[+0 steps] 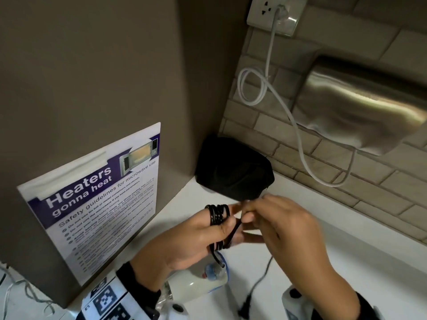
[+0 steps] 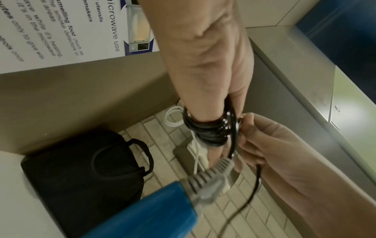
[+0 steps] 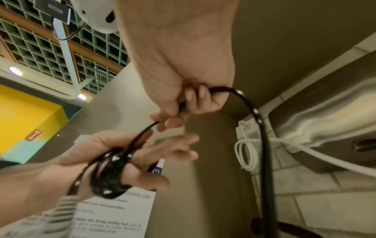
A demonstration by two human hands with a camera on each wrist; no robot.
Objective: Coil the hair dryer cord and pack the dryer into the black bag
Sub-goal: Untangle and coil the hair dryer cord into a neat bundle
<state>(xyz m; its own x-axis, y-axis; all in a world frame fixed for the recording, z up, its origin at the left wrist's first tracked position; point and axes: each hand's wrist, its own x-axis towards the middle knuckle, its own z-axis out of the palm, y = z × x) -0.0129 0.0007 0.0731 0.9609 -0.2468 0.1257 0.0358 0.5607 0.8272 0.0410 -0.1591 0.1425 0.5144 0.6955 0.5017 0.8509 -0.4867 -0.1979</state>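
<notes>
A black cord (image 1: pixel 218 215) is wound in several loops round my left hand (image 1: pixel 203 232), whose fingers (image 3: pixel 179 145) stretch out straight in the right wrist view. My right hand (image 1: pixel 277 222) pinches the cord's free run just beyond the coil (image 3: pixel 109 175), fingers curled on it. From there the cord (image 3: pixel 258 119) arcs down to a plug (image 1: pixel 245 308) lying on the white counter (image 1: pixel 335 262). The coil's other end runs into a white and blue appliance (image 1: pixel 196 282) below my left hand, with a grey ribbed cord sleeve (image 2: pixel 211 173).
A black zip bag (image 1: pixel 233 167) sits in the counter's corner. On the brick wall hang a steel hand dryer (image 1: pixel 360 105), its looped white cable (image 1: pixel 251 86) and a socket (image 1: pixel 275 15). A microwave safety poster (image 1: pixel 97 199) is stuck on the brown panel at left.
</notes>
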